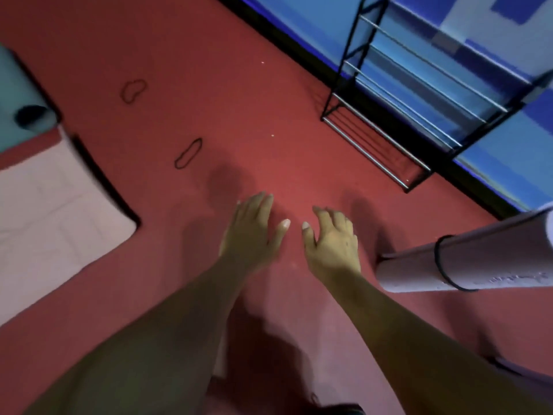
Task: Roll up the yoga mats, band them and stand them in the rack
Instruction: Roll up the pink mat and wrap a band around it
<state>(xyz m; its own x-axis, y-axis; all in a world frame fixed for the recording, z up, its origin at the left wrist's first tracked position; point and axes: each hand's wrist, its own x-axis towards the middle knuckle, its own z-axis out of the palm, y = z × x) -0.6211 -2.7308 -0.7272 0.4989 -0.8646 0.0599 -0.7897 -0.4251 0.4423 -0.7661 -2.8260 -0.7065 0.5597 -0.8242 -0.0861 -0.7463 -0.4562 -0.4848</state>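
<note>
1. One red floor (209,40) fills most of the view, and everything else lies or stands on it.
2. One blue wall (299,13) runs across the upper right, with a dark strip along its foot.
3. One rack (377,145), black-framed with silvery cross bars in several tiers, stands against that wall. No mat is in it.
4. Three mats are in sight, all well apart from the rack.
   - One pink mat (51,211) lies flat and unrolled at the left edge.
   - One pale lilac mat (493,256) lies fully rolled on its side at the right edge, near the right hand.
   - One teal mat (18,85) at the upper left is only partly in view, its near end curled into a roll.
5. Two bare hands reach forward over the floor in the middle, side by side, thumbs pointing toward each other and close but not touching.
   - The left hand (254,232) has straight fingers held close together, thumb out, gripping nothing.
   - The right hand (332,241) has loosely bent, slightly spread fingers, also gripping nothing.
   - Motion blur hides whether either palm touches the floor.
6. Three black bands are visible.
   - One band (443,265) circles the lilac roll near its open end.
   - Two lie loose on the floor ahead of the left hand: the nearer band (188,153) and the farther band (133,91), apart from each other and between the flat mat and the rack.
</note>
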